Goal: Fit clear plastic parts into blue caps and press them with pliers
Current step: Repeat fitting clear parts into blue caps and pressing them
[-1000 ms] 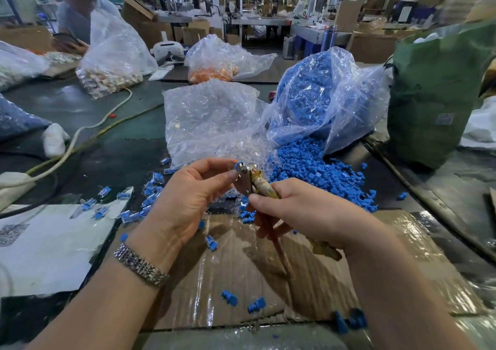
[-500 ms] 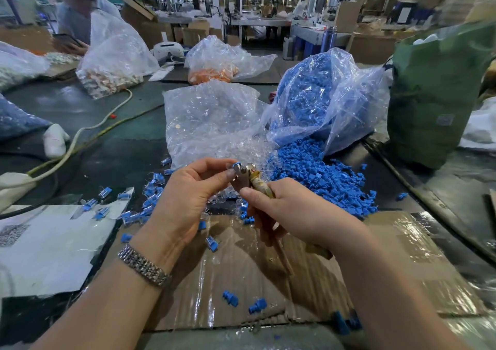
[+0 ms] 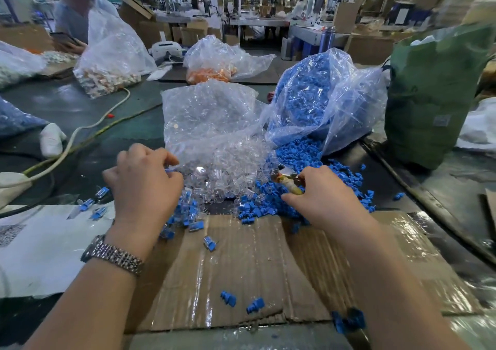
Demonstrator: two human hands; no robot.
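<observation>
My left hand (image 3: 145, 188) hovers, fingers curled, at the left edge of the heap of clear plastic parts (image 3: 228, 172); a sliver of a blue cap (image 3: 170, 171) shows at its fingertips. Over the spilled pile of blue caps (image 3: 303, 156), my right hand (image 3: 322, 202) grips the pliers (image 3: 287, 179), whose jaws point up and left. Several fitted blue-and-clear pieces (image 3: 192, 217) lie just below my left hand. Both piles spill from open plastic bags, one clear (image 3: 209, 116), the other full of blue caps (image 3: 316, 95).
Taped cardboard (image 3: 241, 269) covers the table in front of me, with a few loose blue caps on it. White paper (image 3: 40, 247) lies left, a cable (image 3: 88, 129) runs behind it. A green bag (image 3: 434, 95) stands right. A person (image 3: 72, 14) sits far left.
My hands have parted and dropped toward the table: the left went left to the clear parts, the right went right with the pliers over the blue caps. The cap has left the jaws.
</observation>
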